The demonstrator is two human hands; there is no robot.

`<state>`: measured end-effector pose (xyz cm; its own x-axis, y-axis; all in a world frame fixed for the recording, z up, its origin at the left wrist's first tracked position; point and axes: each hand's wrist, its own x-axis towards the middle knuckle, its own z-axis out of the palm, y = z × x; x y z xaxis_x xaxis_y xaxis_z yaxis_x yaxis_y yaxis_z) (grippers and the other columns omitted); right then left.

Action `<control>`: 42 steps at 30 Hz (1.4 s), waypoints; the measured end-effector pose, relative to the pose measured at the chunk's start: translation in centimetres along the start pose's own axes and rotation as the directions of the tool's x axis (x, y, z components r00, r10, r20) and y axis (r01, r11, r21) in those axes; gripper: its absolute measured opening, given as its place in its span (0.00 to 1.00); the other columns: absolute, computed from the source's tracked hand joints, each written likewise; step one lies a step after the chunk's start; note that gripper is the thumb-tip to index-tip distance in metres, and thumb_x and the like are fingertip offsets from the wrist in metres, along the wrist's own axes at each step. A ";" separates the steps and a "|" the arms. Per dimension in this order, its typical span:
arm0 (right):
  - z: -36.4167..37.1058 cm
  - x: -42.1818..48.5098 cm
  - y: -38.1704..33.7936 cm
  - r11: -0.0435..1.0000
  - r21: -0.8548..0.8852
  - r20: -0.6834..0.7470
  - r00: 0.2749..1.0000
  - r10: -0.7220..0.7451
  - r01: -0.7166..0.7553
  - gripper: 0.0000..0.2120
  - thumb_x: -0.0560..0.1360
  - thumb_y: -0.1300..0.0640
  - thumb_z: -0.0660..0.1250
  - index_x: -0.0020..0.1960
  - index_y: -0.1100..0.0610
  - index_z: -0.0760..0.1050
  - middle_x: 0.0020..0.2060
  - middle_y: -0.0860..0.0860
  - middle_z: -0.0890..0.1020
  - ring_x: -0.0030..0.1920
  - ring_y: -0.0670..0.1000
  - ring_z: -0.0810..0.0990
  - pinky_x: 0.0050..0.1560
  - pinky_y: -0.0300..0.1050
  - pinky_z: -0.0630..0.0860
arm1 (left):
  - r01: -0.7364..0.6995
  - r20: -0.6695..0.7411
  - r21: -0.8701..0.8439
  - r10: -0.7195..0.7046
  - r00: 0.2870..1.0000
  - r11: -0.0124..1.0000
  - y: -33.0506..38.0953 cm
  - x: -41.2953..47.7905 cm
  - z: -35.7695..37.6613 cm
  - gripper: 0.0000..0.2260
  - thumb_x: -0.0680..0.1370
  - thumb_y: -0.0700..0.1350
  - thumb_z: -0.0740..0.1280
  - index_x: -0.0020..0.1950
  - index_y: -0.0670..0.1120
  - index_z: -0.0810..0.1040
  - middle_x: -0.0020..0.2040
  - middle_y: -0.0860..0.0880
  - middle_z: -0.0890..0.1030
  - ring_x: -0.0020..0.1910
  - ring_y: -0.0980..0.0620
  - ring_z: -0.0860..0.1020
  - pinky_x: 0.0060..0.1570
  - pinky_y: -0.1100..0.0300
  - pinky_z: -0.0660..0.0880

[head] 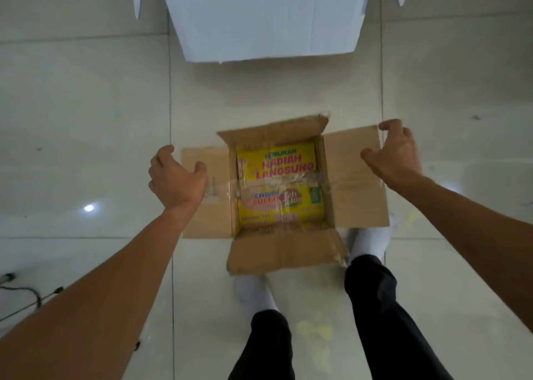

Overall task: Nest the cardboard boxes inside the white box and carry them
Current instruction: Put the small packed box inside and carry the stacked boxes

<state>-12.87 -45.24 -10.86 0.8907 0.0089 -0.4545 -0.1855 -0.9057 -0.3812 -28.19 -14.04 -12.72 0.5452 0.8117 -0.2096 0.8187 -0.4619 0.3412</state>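
Cardboard box (284, 189) sits open on the tiled floor (86, 106), right in front of the person's feet, all four flaps splayed outward and a yellow printed carton (278, 188) lying flat in its bottom under some clear tape. Both hands are coming at it from the sides: the left hand (176, 178) hovers over the left flap, fingers curled and spread wide, gripping nothing; the right hand (396, 152) hangs just over the far corner of the right flap, equally open and empty, though whether its fingertips are touching the cardboard is hard to call. So the box lies squarely between the two hands, neither one clearly closer. Now the one that matters: the white box (265, 16) stands on the far side, straight ahead, well apart from the brown one, with bare floor between and its flaps out at the top of the view. Its opening cannot be seen from here. Looks to me like the lift calls for a grip on both sides at once, then a carry directly forward, away from the feet.
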 end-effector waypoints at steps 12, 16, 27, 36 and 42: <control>4.5 -4.4 6.8 0.930 0.170 0.129 0.943 0.306 -0.325 0.29 0.68 0.55 0.72 0.65 0.59 0.66 0.58 0.59 0.75 0.55 0.59 0.76 0.50 0.51 0.76 | 0.466 0.471 -0.223 -0.323 0.821 0.856 -10.0 -4.8 2.7 0.34 0.65 0.51 0.77 0.67 0.42 0.69 0.58 0.49 0.76 0.52 0.51 0.75 0.48 0.61 0.70; 3.3 -5.4 5.5 0.932 0.242 0.240 0.947 0.211 -0.269 0.14 0.69 0.60 0.68 0.54 0.62 0.77 0.51 0.62 0.81 0.49 0.62 0.81 0.48 0.58 0.80 | 0.416 0.420 -0.276 -0.281 0.863 0.866 -9.2 -5.0 1.2 0.16 0.68 0.45 0.75 0.54 0.44 0.80 0.48 0.46 0.82 0.40 0.52 0.79 0.37 0.63 0.73; -3.2 -9.1 -1.3 0.977 0.206 0.125 0.991 0.037 -0.062 0.11 0.73 0.60 0.61 0.48 0.64 0.80 0.43 0.63 0.83 0.42 0.64 0.81 0.42 0.60 0.80 | 0.155 0.125 -0.349 -0.118 0.985 0.924 0.3 -8.3 -4.9 0.16 0.75 0.46 0.66 0.34 0.36 0.74 0.29 0.44 0.73 0.28 0.50 0.69 0.29 0.61 0.64; -17.1 -11.5 -9.2 0.980 0.194 0.027 0.998 -0.059 0.052 0.12 0.74 0.57 0.60 0.39 0.63 0.78 0.33 0.61 0.81 0.33 0.62 0.81 0.33 0.56 0.81 | 0.024 0.000 -0.464 -0.027 1.000 0.885 10.0 -7.2 -19.6 0.22 0.72 0.44 0.68 0.23 0.47 0.62 0.20 0.54 0.62 0.21 0.55 0.61 0.26 0.61 0.59; -24.7 -10.4 -14.3 0.963 0.241 -0.042 0.993 -0.115 0.121 0.12 0.74 0.58 0.61 0.41 0.65 0.78 0.34 0.63 0.81 0.31 0.62 0.81 0.27 0.58 0.79 | -0.077 -0.084 -0.484 0.042 0.996 0.871 16.2 -3.6 -27.0 0.18 0.71 0.44 0.68 0.25 0.41 0.65 0.22 0.51 0.63 0.22 0.53 0.62 0.26 0.60 0.59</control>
<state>-9.23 -42.90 19.19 0.9226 0.0951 -0.3739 -0.1704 -0.7691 -0.6161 -21.73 -14.78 18.27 0.5619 0.8188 -0.1177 0.5841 -0.2919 0.7574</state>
